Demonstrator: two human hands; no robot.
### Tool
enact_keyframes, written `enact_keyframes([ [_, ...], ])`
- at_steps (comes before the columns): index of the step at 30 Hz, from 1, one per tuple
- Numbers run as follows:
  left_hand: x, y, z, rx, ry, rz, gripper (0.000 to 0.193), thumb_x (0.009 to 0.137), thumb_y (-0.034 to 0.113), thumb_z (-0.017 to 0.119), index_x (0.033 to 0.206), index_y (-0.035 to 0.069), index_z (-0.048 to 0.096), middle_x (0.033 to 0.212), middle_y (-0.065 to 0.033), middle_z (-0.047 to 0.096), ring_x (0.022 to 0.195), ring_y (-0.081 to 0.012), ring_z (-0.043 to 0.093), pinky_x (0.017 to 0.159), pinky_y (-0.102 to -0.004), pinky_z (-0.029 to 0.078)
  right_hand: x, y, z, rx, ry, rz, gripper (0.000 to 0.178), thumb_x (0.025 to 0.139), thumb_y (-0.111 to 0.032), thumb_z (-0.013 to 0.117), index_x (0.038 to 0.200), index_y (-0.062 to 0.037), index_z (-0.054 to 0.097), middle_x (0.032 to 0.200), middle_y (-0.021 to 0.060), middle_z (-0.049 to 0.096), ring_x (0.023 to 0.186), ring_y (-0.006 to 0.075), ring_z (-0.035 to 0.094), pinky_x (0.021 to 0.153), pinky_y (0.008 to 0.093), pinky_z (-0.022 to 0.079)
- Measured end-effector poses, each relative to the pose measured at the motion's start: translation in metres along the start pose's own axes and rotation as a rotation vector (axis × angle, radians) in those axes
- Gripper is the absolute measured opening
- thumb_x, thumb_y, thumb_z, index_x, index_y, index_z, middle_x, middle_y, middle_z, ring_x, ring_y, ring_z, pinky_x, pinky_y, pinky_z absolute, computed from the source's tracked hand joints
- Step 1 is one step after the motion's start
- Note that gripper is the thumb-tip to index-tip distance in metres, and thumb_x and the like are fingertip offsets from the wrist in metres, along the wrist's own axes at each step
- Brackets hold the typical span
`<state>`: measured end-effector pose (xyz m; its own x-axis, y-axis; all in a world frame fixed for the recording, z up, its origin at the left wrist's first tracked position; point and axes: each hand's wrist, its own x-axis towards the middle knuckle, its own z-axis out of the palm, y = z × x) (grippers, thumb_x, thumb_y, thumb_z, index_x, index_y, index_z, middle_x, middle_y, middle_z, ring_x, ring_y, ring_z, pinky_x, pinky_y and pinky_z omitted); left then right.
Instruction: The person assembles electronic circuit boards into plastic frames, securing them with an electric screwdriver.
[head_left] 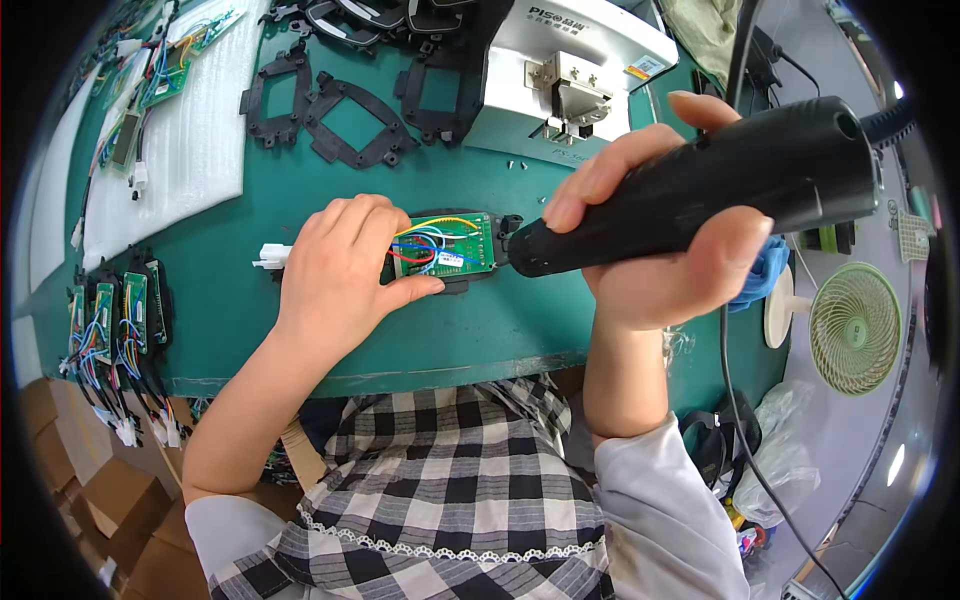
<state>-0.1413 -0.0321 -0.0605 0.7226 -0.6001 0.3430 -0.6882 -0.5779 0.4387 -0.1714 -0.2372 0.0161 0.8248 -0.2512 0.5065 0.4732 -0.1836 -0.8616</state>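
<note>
My right hand (680, 225) grips a black electric screwdriver (690, 190), held slanting, with its nose at the right end of a green circuit board (465, 250). The driver's tip is too small to make out there. Yellow, red, blue and white wires loop over the board, which sits in a black plastic frame (455, 287). With bent fingers my left hand (345, 255) holds the left end of this assembly against the green table. A white connector (272, 256) pokes out to the left of that hand.
A white screw feeder (560, 90) stands behind my right hand, several tiny screws before it. Black plastic frames (355, 125) lie at the back. Wired boards (135, 310) stand at the left edge; more rest on white foam (195, 150). A green fan (855, 328) is at right.
</note>
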Motion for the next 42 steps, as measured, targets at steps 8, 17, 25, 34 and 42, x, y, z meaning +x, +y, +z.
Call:
enact_keyframes([
  [8, -0.006, -0.006, -0.009, -0.015, -0.005, 0.050, 0.050, 0.058, 0.027, 0.082, 0.096, 0.004, 0.061, 0.101, -0.0072, 0.062, 0.089, -0.0277, 0.058, 0.080, -0.0385, 0.046, -0.015, 0.002, 0.002, 0.039, -0.068, 0.054, 0.089, 0.077, -0.073, 0.055, 0.120, 0.0019, 0.034, 0.068, 0.0143, 0.055, 0.050, 0.0238, 0.057, 0.047, 0.0344, 0.050],
  [17, -0.009, -0.010, -0.006, -0.081, -0.020, 0.060, 0.042, 0.060, 0.024, 0.081, 0.095, 0.004, 0.067, 0.105, -0.0070, 0.064, 0.090, -0.0261, 0.060, 0.077, -0.0378, 0.048, -0.001, 0.000, -0.004, 0.000, 0.019, -0.005, 0.087, 0.081, -0.074, 0.047, 0.121, 0.0022, 0.035, 0.063, 0.0151, 0.054, 0.045, 0.0247, 0.054, 0.042, 0.0354, 0.049],
  [25, -0.003, 0.000, -0.005, -0.059, -0.001, 0.085, 0.039, 0.059, 0.023, 0.081, 0.093, 0.007, 0.068, 0.104, -0.0057, 0.062, 0.091, -0.0257, 0.059, 0.080, -0.0394, 0.044, 0.084, -0.012, -0.030, -0.230, 0.273, -0.435, 0.081, 0.083, -0.073, 0.038, 0.109, 0.0042, 0.040, 0.060, 0.0162, 0.057, 0.043, 0.0263, 0.057, 0.041, 0.0358, 0.050],
  [34, -0.005, -0.002, -0.003, -0.085, 0.016, 0.081, 0.040, 0.059, 0.023, 0.082, 0.093, 0.008, 0.068, 0.101, -0.0051, 0.062, 0.089, -0.0264, 0.060, 0.075, -0.0382, 0.047, 0.080, -0.005, -0.006, -0.262, 0.346, -0.371, 0.079, 0.084, -0.068, 0.046, 0.113, 0.0050, 0.040, 0.058, 0.0124, 0.054, 0.041, 0.0218, 0.055, 0.040, 0.0300, 0.047],
  [42, -0.003, -0.002, 0.000, -0.068, 0.008, 0.136, 0.041, 0.059, 0.026, 0.081, 0.094, 0.009, 0.068, 0.100, -0.0044, 0.062, 0.088, -0.0258, 0.060, 0.077, -0.0379, 0.049, 0.078, -0.009, -0.020, -0.225, 0.221, -0.379, 0.079, 0.087, -0.069, 0.039, 0.111, 0.0067, 0.039, 0.061, 0.0168, 0.057, 0.044, 0.0260, 0.057, 0.041, 0.0352, 0.051],
])
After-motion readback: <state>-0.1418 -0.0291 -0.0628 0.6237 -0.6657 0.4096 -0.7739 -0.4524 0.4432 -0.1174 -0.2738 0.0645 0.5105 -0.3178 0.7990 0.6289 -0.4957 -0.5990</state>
